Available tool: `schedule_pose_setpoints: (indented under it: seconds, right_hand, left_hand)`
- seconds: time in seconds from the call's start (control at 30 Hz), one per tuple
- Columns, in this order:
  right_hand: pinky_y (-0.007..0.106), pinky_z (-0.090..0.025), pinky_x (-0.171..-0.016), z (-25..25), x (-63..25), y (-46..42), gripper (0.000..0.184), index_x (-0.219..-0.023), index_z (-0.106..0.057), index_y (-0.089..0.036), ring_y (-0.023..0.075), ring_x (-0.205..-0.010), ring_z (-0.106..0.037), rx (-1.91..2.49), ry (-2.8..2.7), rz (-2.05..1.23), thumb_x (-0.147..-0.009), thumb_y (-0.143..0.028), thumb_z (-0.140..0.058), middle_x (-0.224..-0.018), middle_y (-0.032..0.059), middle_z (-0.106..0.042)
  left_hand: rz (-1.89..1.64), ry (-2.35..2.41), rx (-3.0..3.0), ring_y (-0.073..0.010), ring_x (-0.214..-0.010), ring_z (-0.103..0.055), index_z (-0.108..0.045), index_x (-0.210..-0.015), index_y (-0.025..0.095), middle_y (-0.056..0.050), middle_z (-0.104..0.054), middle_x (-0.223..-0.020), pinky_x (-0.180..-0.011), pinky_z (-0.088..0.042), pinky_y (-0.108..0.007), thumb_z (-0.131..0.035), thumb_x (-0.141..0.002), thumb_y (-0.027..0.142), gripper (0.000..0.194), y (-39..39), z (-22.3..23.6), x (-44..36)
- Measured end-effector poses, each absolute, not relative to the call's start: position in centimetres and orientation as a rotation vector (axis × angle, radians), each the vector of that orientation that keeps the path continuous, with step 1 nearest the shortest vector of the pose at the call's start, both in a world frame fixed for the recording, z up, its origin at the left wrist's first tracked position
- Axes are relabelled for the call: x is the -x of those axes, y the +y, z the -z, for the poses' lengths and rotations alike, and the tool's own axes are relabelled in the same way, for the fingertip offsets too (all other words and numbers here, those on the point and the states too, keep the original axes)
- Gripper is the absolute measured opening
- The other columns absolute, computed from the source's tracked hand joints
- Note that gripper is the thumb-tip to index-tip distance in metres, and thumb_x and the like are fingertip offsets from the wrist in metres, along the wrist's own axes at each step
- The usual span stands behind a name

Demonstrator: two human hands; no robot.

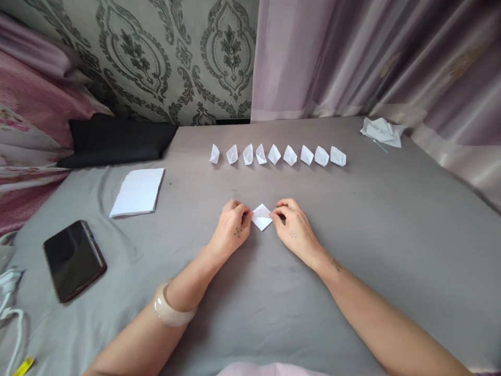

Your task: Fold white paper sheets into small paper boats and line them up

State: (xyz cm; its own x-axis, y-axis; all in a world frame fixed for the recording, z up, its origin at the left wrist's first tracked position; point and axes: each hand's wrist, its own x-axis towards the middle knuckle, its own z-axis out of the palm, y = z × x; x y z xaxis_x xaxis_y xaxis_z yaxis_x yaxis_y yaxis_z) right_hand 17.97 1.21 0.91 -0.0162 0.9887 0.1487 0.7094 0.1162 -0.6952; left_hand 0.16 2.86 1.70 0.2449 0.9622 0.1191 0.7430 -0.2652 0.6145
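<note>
A small white folded paper [262, 218] lies diamond-wise between my two hands, with a crease or flap edge running across its middle. My left hand [234, 223] pinches its left corner between thumb and fingers. At the opposite corner, my right hand [293, 225] pinches the paper in the same way. Beyond them stands a row of several small folded paper boats [290, 155], all white. The fingertips partly cover the side corners of the paper.
To the left are a stack of white paper sheets [138, 192], a dark phone [74, 260] and a white cable [15, 313]. A black cloth [121, 138] lies at the back left. Crumpled white paper [382, 131] sits at the far right on the grey sheet [391, 230].
</note>
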Motion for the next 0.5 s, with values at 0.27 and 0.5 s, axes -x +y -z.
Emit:
schedule_pose_setpoints:
  seconds: [0.27, 0.5]
  right_hand:
    - [0.040, -0.048, -0.085, -0.70, -17.85, 1.44, 0.016, -0.074, -0.063, -0.018, 0.0214, -0.089, -0.061, 1.658, -1.802, -0.524, -0.084, -0.024, -0.053, -0.106, 0.0106, -0.058]
    - [0.035, -0.049, -0.080, -1.24, -17.90, 1.60, 0.017, -0.070, -0.062, -0.018, 0.0175, -0.080, -0.062, 1.701, -1.789, -0.591, -0.083, -0.026, -0.056, -0.107, 0.0085, -0.058]
  left_hand:
    - [-0.753, 1.547, -2.092, -0.0173, -0.080, -0.055, -0.059, -0.077, 0.016, -0.011, -0.052, -0.098, -0.072, -0.051, -0.035, -0.055, -0.085, 0.020, 0.010, 3.28, -0.77, 0.00]
    - [-0.660, 1.541, -1.979, -0.0163, -0.080, -0.053, -0.060, -0.076, 0.015, -0.010, -0.051, -0.100, -0.074, -0.049, -0.035, -0.055, -0.085, 0.022, 0.012, 3.56, -1.42, 0.07]
